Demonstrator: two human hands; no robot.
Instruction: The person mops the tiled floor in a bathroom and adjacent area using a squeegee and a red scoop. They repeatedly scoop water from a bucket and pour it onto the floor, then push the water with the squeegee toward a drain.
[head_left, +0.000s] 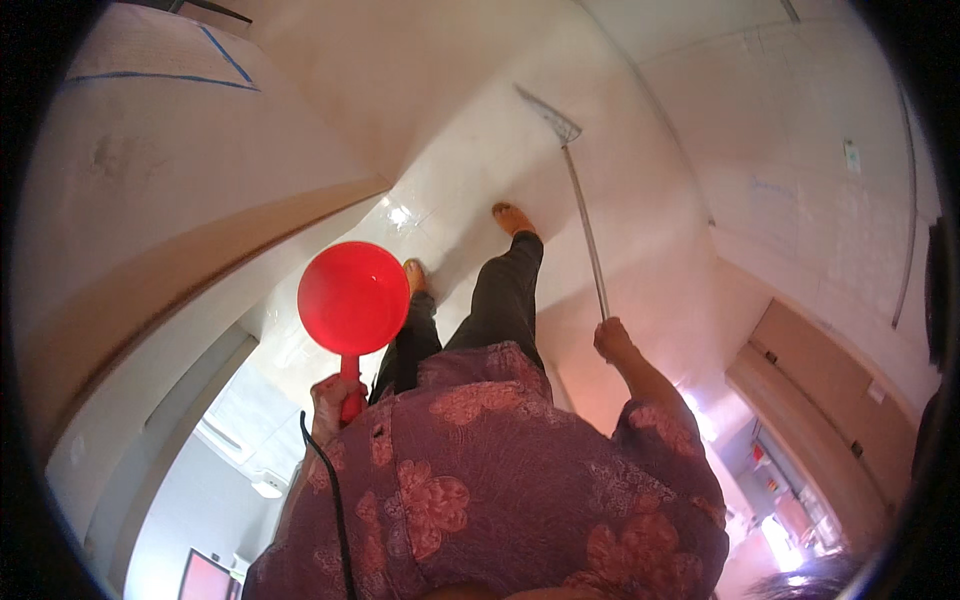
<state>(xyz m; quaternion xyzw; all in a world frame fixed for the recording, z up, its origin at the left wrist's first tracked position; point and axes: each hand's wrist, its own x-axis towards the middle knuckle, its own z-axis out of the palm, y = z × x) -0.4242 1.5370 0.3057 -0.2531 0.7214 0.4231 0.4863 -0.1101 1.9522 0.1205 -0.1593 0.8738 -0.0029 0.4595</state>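
Note:
A red plastic dipper (352, 296) hangs in front of me at the left, its round bowl facing up. Its handle is gripped by my left hand (330, 401), close to my hip. No contents can be made out in the bowl. At the right, my right hand (616, 341) is wrapped around the upper end of a long pole (585, 214). The pole slants forward and down to a thin, wide head (551, 116) at floor level, perhaps a mop or squeegee. That head looks blurred. Both of my bare feet stand on the pale floor, between the dipper and the pole.
Light from a doorway glints on the shiny floor (397, 214), which looks wet. A wall with a brown lower edge (225, 247) runs along my left. Beyond it opens a brighter room (217, 480). At the right stand a pale wall (795, 187) and a wooden door (832, 375).

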